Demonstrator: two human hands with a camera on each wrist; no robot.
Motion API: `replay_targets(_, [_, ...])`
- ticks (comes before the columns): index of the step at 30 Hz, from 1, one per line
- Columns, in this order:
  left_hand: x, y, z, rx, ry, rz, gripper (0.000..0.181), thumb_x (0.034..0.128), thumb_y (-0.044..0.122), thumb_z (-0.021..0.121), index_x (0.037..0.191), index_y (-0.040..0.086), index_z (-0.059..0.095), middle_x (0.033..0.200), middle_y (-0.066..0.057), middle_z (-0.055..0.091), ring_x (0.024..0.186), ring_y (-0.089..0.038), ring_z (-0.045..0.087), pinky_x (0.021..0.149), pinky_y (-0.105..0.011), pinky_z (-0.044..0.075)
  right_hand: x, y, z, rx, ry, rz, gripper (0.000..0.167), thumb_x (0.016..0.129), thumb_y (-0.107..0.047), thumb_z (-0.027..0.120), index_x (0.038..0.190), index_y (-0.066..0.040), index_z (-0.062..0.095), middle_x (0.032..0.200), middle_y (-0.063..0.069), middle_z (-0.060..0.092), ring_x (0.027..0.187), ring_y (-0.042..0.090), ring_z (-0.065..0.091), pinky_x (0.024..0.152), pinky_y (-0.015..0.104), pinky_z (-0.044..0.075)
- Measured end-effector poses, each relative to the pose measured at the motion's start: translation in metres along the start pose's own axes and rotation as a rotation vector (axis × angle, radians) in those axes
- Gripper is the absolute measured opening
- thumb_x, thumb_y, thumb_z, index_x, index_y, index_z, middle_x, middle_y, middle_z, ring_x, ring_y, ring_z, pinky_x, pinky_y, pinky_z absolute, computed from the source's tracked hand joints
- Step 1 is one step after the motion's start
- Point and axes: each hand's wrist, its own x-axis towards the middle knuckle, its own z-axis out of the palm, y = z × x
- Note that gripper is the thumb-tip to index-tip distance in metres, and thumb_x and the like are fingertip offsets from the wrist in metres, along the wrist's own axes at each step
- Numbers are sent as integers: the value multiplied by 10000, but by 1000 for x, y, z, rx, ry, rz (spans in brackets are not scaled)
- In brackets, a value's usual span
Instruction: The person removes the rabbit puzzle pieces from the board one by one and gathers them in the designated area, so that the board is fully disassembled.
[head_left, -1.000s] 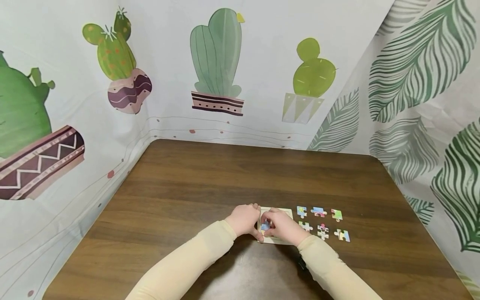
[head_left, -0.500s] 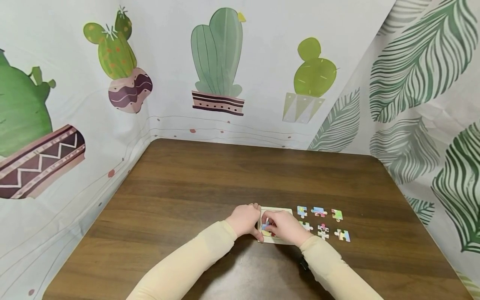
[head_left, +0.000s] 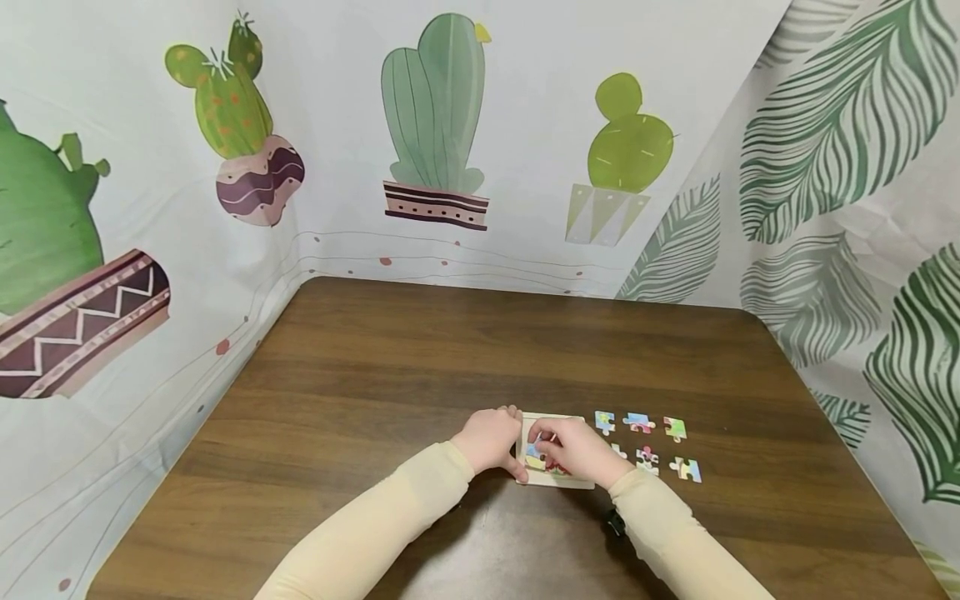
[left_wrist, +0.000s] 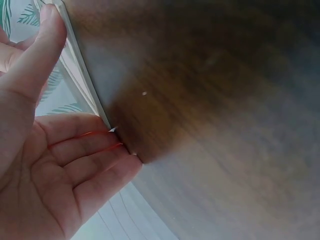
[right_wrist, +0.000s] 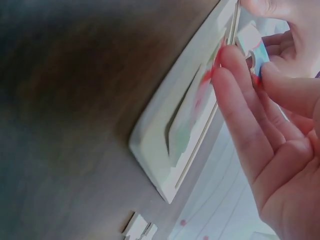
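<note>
A pale puzzle frame (head_left: pixel 572 484) lies flat on the table, with colourful puzzle pieces (right_wrist: pixel 186 125) set along its near side. My left hand (head_left: pixel 489 439) holds the frame's left side, the thumb at its near corner and the fingers toward the far one. Above the frame, my right hand (head_left: pixel 577 450) pinches a puzzle piece (right_wrist: pixel 259 54) between thumb and fingers. That piece is tilted up in the right wrist view, showing a blue edge. From the head view, the right fingers hide it and part of the frame.
Several loose puzzle pieces (head_left: pixel 639 422) lie in two rows right of the frame; the right hand partly covers one piece (head_left: pixel 619 451). Brown wooden table (head_left: pixel 390 358) extends around them. Printed cloth (head_left: pixel 525 125) hangs behind the table's far edge.
My right hand has shifted slightly to the right over the frame, uncovering more of the blue, yellow and red pieces in it. The left hand has stayed on the frame's left side.
</note>
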Motion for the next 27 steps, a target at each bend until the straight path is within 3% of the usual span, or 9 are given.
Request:
replay_targets(5, [1, 0, 0, 18, -4, -3, 1025, 571, 701, 735, 1327, 35, 546, 1298, -88, 587, 1099, -175, 596, 778, -278, 536, -3, 1, -3, -2, 65, -20, 76, 868, -32, 655, 912, -93, 666, 848, -18, 598, 631, 17, 547, 610, 200, 488])
replay_targets(9, [1, 1, 0, 21, -16, -8, 1038, 572, 709, 727, 1340, 37, 535, 1329, -92, 567, 1140, -175, 579, 798, -278, 533, -7, 2, -6, 23, 85, 17, 75, 865, -40, 661, 913, -96, 678, 832, -32, 561, 635, 33, 563, 591, 200, 491])
replay_targets(16, [3, 1, -1, 2, -33, -19, 1059, 573, 700, 740, 1357, 26, 512, 1353, -97, 548, 1185, -176, 555, 846, -275, 517, -16, 11, -15, 39, 45, 87, 87, 867, -65, 663, 942, -90, 701, 880, -7, 632, 617, 43, 570, 625, 210, 495])
replay_targets(22, [3, 1, 0, -12, -45, -27, 1061, 570, 687, 752, 1360, 22, 507, 1355, -101, 546, 1197, -178, 547, 857, -279, 513, -26, 19, -23, 139, 0, 118, 150, 883, -38, 635, 1026, -11, 668, 823, 30, 648, 589, 83, 604, 587, 226, 514])
replay_targets(27, [3, 0, 1, -23, -58, -26, 1064, 574, 681, 752, 1372, 26, 495, 1373, -100, 529, 1236, -172, 517, 885, -268, 499, -33, 25, -25, 185, 5, 152, 113, 857, -46, 668, 964, -9, 660, 787, 32, 658, 584, 110, 594, 558, 241, 530])
